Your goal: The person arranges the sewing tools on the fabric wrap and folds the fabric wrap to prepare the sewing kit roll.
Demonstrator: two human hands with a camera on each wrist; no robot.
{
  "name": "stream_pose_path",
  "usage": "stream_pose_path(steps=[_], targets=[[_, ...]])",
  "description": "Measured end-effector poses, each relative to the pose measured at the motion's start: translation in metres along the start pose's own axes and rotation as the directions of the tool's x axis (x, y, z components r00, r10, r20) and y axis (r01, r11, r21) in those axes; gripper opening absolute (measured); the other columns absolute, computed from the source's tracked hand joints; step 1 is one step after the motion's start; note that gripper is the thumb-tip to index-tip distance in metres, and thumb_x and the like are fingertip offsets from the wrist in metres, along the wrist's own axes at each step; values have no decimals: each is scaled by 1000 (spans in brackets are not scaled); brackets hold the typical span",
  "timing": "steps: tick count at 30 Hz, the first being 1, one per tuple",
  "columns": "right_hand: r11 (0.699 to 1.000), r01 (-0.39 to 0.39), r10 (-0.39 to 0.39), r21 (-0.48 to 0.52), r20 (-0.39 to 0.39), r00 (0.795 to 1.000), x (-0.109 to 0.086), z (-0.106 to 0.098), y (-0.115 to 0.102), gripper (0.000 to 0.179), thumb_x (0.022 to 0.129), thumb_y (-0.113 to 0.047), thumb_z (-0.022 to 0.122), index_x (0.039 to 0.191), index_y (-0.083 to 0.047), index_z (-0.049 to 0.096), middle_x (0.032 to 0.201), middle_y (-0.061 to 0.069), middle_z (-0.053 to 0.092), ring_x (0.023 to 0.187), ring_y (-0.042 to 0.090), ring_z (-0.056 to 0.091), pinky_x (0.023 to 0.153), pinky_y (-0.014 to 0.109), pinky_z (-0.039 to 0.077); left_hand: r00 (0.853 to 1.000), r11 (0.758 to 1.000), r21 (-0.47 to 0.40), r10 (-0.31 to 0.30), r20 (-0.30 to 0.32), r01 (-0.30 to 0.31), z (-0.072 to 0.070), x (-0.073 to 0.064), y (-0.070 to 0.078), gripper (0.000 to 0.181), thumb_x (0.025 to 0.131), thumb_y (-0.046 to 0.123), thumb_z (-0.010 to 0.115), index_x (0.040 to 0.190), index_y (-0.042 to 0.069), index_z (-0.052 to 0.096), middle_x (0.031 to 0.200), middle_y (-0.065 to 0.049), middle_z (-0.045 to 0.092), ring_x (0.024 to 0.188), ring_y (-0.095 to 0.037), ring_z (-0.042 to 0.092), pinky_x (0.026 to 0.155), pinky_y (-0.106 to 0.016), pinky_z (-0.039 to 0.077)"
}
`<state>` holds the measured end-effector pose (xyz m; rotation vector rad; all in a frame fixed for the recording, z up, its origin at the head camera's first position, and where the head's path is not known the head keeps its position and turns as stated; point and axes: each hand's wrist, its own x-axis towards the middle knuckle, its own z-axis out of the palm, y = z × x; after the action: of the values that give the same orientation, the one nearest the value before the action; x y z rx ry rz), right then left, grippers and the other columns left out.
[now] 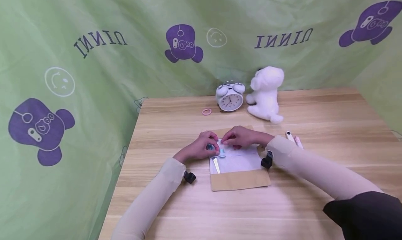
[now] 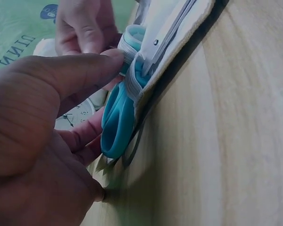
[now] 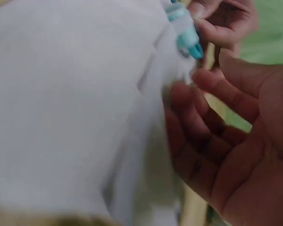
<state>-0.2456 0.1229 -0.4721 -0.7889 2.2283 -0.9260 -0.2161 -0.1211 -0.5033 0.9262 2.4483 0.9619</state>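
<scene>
A fabric pouch [image 1: 240,180], tan outside with a pale lining, lies unfolded on the table. Scissors with teal handles [image 2: 118,125] sit under a striped elastic band [image 2: 134,84], their silver blades [image 1: 216,165] lying over the lining. Beside them a small light-blue item [image 3: 183,26] is also in the band; its kind is unclear. My left hand [image 1: 198,147] pinches the band with thumb and finger, other fingers behind the scissors handles. My right hand [image 1: 242,137] hovers at the pouch's far edge, fingers loosely bent, thumb and forefinger apart, holding nothing visible.
A white alarm clock [image 1: 230,97] and a white plush dog [image 1: 266,93] stand along the back of the table, near a pink ring [image 1: 206,111]. To the right lie a white pen-like item [image 1: 289,136] and a pink-and-white one [image 1: 298,142]. Green printed curtain [image 1: 138,69] surrounds the table.
</scene>
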Motion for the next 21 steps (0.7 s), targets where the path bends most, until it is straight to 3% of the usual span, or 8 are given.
stream_pose_path(steps=[3,7,10,14,17,19,21], targets=[[997,1,-12,-74,-140,990,-24,-23,0,23,98,-20,64,114,-7,74,87,13,73,64,17,65,58,27,54,1000,1000,-8,-8,-13,8,-1,1,-1,7,90,21,75,95,17,75,133,-6,52,133,-26,41,118,-46,30],[995,-27,-6,-100,-313,950,-72,-60,-8,22,98,-16,64,112,-2,73,87,15,73,67,19,67,60,29,57,999,1000,-21,-20,-49,19,-7,-3,0,28,90,24,75,116,14,71,146,-10,48,142,-28,41,122,-48,29],[981,-85,8,-175,-399,917,-110,-82,-17,21,98,-16,63,112,-3,73,84,10,73,67,12,65,60,26,56,998,999,12,-41,-42,41,-12,-7,4,49,89,28,75,133,12,62,157,-13,39,149,-30,33,124,-51,26],[951,-176,35,-255,-476,879,-149,-98,-22,21,99,-17,63,112,-5,73,87,5,73,66,2,61,58,23,52,997,991,108,-77,21,74,-15,-13,11,71,88,36,75,149,12,46,166,-15,25,156,-34,18,124,-62,15],[932,-216,34,-291,-522,852,-169,-103,-19,18,97,-16,65,109,-5,74,83,4,72,62,-1,58,55,22,48,994,984,165,-86,63,75,-13,-16,16,84,86,44,76,154,13,38,169,-15,16,157,-38,9,121,-70,7],[920,-253,59,-300,-531,845,-177,-103,-15,19,97,-17,66,109,-6,74,81,2,72,62,-1,58,54,23,47,992,975,207,-98,84,78,-11,-17,18,91,85,50,76,157,14,33,170,-13,12,158,-39,4,120,-71,4],[907,-290,99,-304,-516,851,-182,-101,-10,21,97,-20,65,111,-6,74,81,2,72,63,2,59,53,24,46,988,963,255,-117,102,88,-8,-18,18,97,82,55,76,158,16,30,171,-11,8,158,-36,1,121,-71,3]])
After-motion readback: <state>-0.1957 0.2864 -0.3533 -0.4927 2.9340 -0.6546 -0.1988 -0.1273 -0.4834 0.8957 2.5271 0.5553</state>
